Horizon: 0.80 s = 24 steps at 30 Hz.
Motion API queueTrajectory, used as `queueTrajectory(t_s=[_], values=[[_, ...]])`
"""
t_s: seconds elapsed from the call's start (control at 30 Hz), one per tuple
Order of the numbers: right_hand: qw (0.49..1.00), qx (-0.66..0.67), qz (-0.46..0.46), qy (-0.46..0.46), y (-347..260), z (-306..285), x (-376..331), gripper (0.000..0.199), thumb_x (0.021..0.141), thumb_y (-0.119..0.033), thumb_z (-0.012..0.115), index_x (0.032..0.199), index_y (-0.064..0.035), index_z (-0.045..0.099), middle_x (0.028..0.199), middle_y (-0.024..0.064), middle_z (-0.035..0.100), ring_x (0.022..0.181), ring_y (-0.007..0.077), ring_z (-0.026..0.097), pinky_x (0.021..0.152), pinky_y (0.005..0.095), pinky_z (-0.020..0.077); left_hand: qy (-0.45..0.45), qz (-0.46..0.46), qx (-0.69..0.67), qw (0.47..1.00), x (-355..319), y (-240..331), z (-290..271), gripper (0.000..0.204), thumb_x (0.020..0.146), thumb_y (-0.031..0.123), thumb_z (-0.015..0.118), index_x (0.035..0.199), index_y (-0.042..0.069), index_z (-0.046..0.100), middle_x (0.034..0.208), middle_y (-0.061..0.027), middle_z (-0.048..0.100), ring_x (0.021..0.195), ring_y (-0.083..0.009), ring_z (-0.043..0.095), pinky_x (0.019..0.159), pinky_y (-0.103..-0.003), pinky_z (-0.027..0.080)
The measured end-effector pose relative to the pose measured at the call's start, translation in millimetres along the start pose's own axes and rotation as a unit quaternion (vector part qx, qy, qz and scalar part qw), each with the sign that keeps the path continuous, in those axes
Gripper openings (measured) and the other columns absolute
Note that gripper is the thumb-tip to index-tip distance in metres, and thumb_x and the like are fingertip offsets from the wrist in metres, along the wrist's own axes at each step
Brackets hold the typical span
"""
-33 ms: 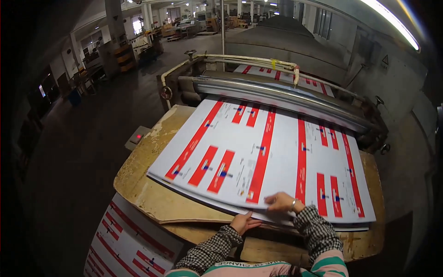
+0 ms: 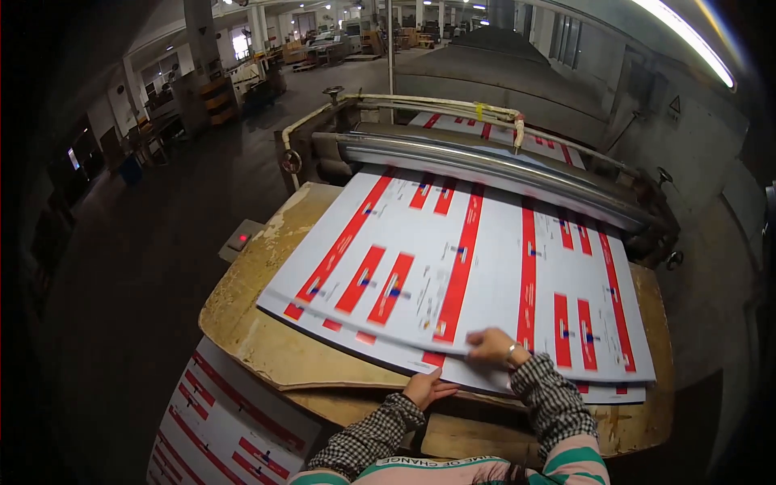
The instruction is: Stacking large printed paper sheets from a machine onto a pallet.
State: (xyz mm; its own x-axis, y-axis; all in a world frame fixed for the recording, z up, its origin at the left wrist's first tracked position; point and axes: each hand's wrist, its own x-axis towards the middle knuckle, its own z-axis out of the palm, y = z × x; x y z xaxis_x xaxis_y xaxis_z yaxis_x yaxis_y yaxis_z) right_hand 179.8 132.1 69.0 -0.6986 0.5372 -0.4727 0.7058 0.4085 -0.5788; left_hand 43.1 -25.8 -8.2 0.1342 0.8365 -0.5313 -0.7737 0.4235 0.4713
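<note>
A large white printed sheet (image 2: 501, 283) with red bands lies over a stack of like sheets (image 2: 477, 373) on a worn wooden board (image 2: 242, 331). My right hand (image 2: 490, 347), with a bracelet at the wrist, pinches the near edge of the top sheet, right of its middle. That edge sits back from the stack's front edge, so a strip of the sheet below shows. My left hand (image 2: 428, 390) rests at the stack's front edge, fingers stretched out and thumb toward the paper. The top sheet's far end reaches under a metal roller (image 2: 485, 167).
The roller machine has a pale pipe (image 2: 428, 103) along its top and a handwheel (image 2: 291, 162) at the left. A control box (image 2: 241, 238) with a red light is beside the board. More printed sheets (image 2: 218, 420) lie lower left. A grey wall (image 2: 695, 170) stands at right.
The top sheet has slid away from me toward the roller, baring a strip of the sheet below. My right hand moved slightly farther off with it; my left hand stayed put.
</note>
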Motion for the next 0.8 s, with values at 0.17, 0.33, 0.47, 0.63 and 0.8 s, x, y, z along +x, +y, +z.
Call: queueTrajectory(t_s=[0.17,0.33,0.47,0.63,0.8], values=[[0.976,-0.109,-0.112,0.154,38,32,37,0.067,0.062,-0.039,0.068,0.114,-0.0029,0.047,0.12,0.0219,0.043,0.111,0.0351,0.04,0.094,0.0364,0.0333,0.005,0.049,0.001,0.999,-4,1,11,0.031,0.088,0.012,0.041,0.116,-0.001,0.036,0.11,-0.0188,0.048,0.099,-0.0328,0.051,0.085,-0.042,0.044],[0.952,-0.272,-0.129,0.059,-6,54,-14,0.082,0.06,-0.039,0.068,0.126,-0.0073,0.033,0.129,0.0265,0.028,0.119,0.0414,0.027,0.097,0.0432,0.0274,0.029,0.059,0.001,0.998,-6,-3,5,0.031,0.084,0.007,0.046,0.113,-0.002,0.041,0.104,-0.0167,0.051,0.093,-0.03,0.055,0.081,-0.04,0.047],[0.994,-0.051,-0.086,-0.041,-1,14,-21,0.049,0.066,-0.021,0.061,0.112,-0.0048,0.051,0.11,0.0205,0.052,0.102,0.0298,0.051,0.085,0.0329,0.0413,-0.044,0.018,0.008,0.999,-12,3,9,0.028,0.08,0.009,0.055,0.102,-0.008,0.049,0.1,-0.0157,0.055,0.089,-0.0243,0.056,0.081,-0.034,0.048],[0.977,0.028,-0.165,0.131,-47,-26,-64,0.031,0.069,-0.008,0.054,0.099,0.0015,0.058,0.102,0.0142,0.059,0.079,0.0192,0.059,0.072,0.0258,0.0469,0.052,0.037,-0.008,0.998,0,-7,-6,0.031,0.088,0.015,0.04,0.112,-0.004,0.043,0.11,-0.0153,0.05,0.099,-0.0285,0.052,0.086,-0.039,0.044],[0.984,0.097,-0.124,0.081,-17,15,-52,0.035,0.067,-0.012,0.06,0.099,0.0024,0.057,0.11,0.0138,0.055,0.092,0.0205,0.057,0.081,0.0266,0.0448,0.05,0.021,-0.001,0.998,13,-14,-15,0.032,0.089,0.014,0.034,0.116,-0.001,0.04,0.114,-0.0149,0.048,0.102,-0.0287,0.049,0.086,-0.041,0.043]])
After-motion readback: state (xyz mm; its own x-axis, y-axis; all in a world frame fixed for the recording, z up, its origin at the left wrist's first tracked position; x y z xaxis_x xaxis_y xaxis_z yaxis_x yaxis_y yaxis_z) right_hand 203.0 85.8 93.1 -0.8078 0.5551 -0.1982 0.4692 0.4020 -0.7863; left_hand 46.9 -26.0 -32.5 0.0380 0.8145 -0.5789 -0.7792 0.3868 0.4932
